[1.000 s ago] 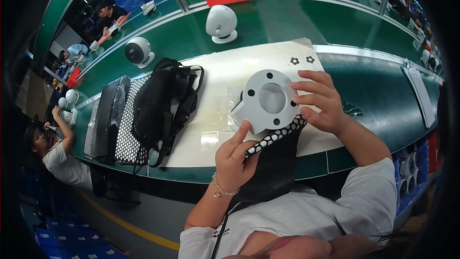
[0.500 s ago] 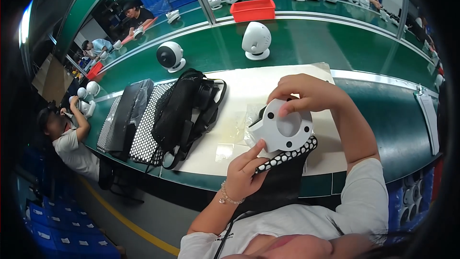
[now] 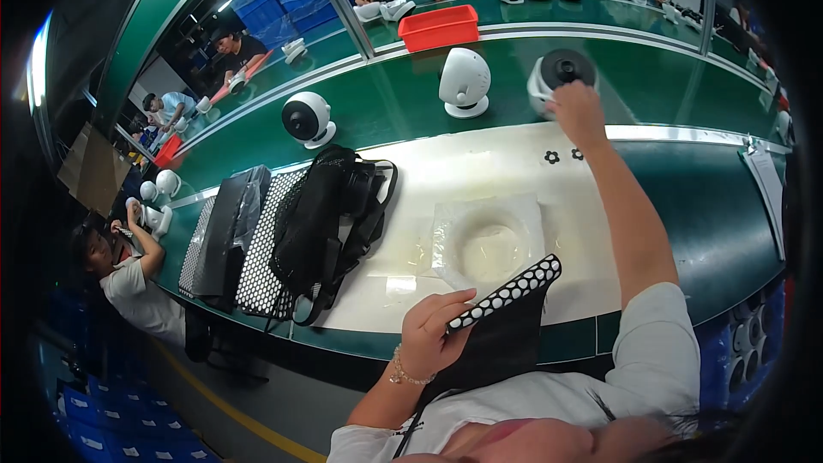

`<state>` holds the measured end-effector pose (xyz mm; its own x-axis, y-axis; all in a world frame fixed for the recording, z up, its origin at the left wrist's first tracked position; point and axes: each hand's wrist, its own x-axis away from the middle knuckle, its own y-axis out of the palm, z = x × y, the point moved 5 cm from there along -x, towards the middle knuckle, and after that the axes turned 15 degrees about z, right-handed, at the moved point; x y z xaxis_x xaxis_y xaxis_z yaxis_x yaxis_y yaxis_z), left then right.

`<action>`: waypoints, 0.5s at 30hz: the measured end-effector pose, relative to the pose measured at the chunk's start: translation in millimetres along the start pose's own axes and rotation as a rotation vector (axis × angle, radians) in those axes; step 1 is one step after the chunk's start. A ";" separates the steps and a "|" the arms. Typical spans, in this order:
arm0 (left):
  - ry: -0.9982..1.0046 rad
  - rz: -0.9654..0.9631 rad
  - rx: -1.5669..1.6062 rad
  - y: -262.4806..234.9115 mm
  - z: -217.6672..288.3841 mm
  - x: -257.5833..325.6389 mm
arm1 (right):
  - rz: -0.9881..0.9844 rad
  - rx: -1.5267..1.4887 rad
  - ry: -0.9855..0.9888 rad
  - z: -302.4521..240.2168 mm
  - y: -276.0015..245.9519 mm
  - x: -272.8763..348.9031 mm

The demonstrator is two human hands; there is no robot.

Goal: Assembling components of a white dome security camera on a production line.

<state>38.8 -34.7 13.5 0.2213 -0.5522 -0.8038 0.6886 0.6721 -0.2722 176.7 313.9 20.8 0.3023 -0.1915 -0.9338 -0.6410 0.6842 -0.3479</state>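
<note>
At the far right of the mat, my right hand (image 3: 579, 111) is closed on a white camera (image 3: 540, 90) with a round black face. The camera is held over the green surface beyond the mat, slightly blurred; whether its base touches down cannot be seen. My left hand (image 3: 433, 326) stays near the front edge, fingers closed on a black sheet with white round spots (image 3: 506, 293). Beyond it, a translucent wrapped ring pad (image 3: 441, 236) lies on the pale mat (image 3: 429, 154) with its middle open.
Two more white cameras (image 3: 464, 77) (image 3: 309, 118) stand along the green surface. A black mesh bag (image 3: 313, 223) and more spotted sheets (image 3: 267, 244) lie at left. A red bin (image 3: 439, 28) sits beyond the metal rail. Co-workers sit across and at left.
The white camera, earlier upside down over the ring pad with its base under my right hand, is now upright at the far right. My left hand keeps the spotted sheet.
</note>
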 end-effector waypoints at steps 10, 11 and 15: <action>-0.019 -0.017 0.003 -3.1 -2.2 0.3 | -0.352 0.242 0.072 17.5 44.4 42.1; -0.019 -0.022 0.006 -2.4 -2.4 1.5 | -0.459 0.282 0.159 25.7 49.5 45.3; 0.014 0.002 0.007 -1.6 -0.3 1.6 | -0.445 0.233 0.412 48.0 48.9 59.2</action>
<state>37.9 -36.5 12.5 0.2130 -0.5444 -0.8114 0.6927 0.6698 -0.2675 197.1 369.8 -47.5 0.1782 -0.7147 -0.6764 -0.3334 0.6028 -0.7249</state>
